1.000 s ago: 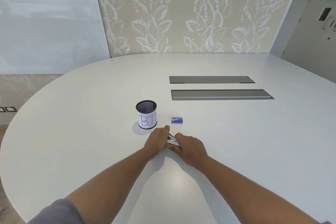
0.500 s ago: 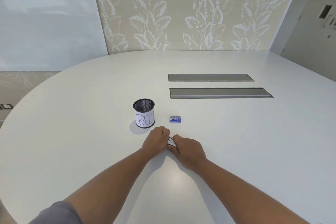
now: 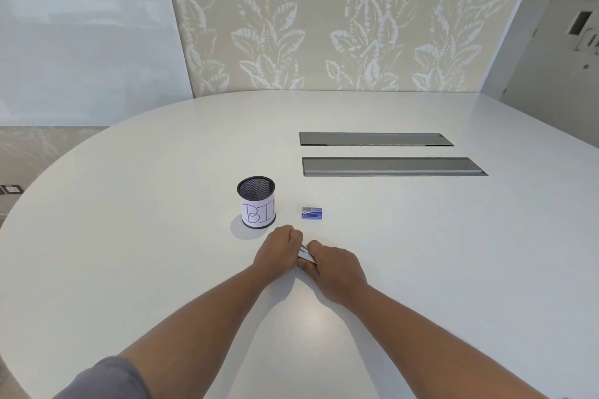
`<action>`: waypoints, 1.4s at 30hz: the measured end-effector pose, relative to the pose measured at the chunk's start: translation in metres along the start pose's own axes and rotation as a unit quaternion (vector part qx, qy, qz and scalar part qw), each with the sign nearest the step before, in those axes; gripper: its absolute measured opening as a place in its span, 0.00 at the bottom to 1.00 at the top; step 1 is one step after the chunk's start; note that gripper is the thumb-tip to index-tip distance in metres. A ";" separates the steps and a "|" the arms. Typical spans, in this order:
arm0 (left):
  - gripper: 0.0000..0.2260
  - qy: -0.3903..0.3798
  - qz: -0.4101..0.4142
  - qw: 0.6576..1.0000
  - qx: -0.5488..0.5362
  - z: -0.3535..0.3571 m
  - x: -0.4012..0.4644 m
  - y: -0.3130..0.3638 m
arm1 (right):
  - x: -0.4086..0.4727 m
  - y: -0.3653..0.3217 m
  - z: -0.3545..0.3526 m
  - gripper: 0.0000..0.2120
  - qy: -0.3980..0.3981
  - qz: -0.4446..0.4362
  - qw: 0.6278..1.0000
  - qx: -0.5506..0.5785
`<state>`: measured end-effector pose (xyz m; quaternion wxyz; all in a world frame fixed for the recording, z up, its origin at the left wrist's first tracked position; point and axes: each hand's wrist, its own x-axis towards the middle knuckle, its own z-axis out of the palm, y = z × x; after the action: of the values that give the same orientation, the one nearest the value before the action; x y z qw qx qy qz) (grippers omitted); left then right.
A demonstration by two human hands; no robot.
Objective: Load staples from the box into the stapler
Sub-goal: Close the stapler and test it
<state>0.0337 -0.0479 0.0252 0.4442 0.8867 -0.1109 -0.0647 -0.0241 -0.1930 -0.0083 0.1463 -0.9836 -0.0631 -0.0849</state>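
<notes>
A small stapler (image 3: 306,254) lies between my two hands near the middle of the white table (image 3: 129,236); only a sliver of its metal shows. My left hand (image 3: 278,253) grips its left end with curled fingers. My right hand (image 3: 334,269) wraps around its right part from the other side. A small blue staple box (image 3: 312,213) lies closed on the table just beyond my hands, touched by neither hand.
A black mesh cup (image 3: 257,201) with a white label reading "BIN" stands left of the staple box. Two long grey cable hatches (image 3: 389,167) are set into the table farther back. A leaf-patterned wall stands behind the table.
Both hands stay on the stapler. My left thumb, raised a second ago, has curled down, and the visible part of the stapler has shrunk between the hands.
</notes>
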 end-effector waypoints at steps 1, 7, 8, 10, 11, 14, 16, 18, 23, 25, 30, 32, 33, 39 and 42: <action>0.11 -0.004 0.003 1.000 0.003 -0.001 0.001 0.000 | 0.000 0.000 0.000 0.20 -0.001 0.000 1.000 -0.001; 0.14 -0.018 0.017 0.999 0.033 -0.002 0.003 0.000 | 0.000 0.000 0.001 0.19 0.000 -0.006 1.000 -0.004; 0.14 -0.016 0.016 0.999 0.035 -0.002 0.003 0.000 | 0.000 0.000 0.001 0.19 0.000 -0.007 1.000 -0.003; 0.14 -0.014 0.016 0.999 0.040 -0.002 0.003 0.000 | 0.000 0.000 0.001 0.19 0.001 -0.007 1.000 0.000; 0.14 -0.014 0.016 0.999 0.042 -0.002 0.004 0.000 | 0.000 0.000 0.001 0.19 0.000 -0.007 1.000 0.000; 0.15 -0.015 0.015 0.999 0.048 -0.002 0.004 0.000 | 0.000 0.000 0.001 0.19 -0.003 -0.009 1.000 -0.002; 0.15 -0.016 0.015 0.999 0.047 -0.002 0.004 -0.001 | 0.000 0.000 0.001 0.19 -0.001 -0.011 1.000 -0.006; 0.15 -0.019 0.016 0.998 0.049 -0.002 0.004 -0.001 | 0.000 0.000 0.001 0.19 -0.001 -0.012 1.000 -0.005; 0.15 -0.023 0.018 0.998 0.056 -0.002 0.004 -0.003 | 0.000 0.000 0.000 0.19 0.003 -0.013 1.000 -0.002; 0.14 -0.028 0.024 0.998 0.057 -0.002 0.003 -0.003 | -0.001 -0.001 -0.001 0.19 0.004 -0.012 1.000 -0.003; 0.12 -0.016 0.011 1.000 -0.014 -0.003 0.001 -0.008 | 0.000 0.001 -0.001 0.20 -0.002 -0.007 1.000 0.029; 0.12 -0.019 0.007 0.999 -0.034 -0.004 0.001 -0.012 | 0.001 0.003 -0.001 0.20 0.004 -0.005 0.998 0.060; 0.14 -0.019 0.003 0.999 -0.045 -0.004 0.000 -0.014 | 0.001 0.003 -0.002 0.19 0.010 -0.004 0.997 0.075; 0.19 -0.035 0.021 0.992 -0.122 -0.009 -0.005 -0.025 | 0.002 0.007 -0.001 0.14 0.046 -0.004 0.992 0.119; 0.15 -0.030 0.053 0.994 -0.090 -0.014 -0.008 -0.033 | 0.004 0.011 0.000 0.15 0.058 0.010 0.989 0.133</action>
<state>0.0341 -0.0157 0.0071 0.5211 0.8338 -0.1646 -0.0778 -0.0189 -0.2029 -0.0102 0.2798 -0.9494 -0.0556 -0.1316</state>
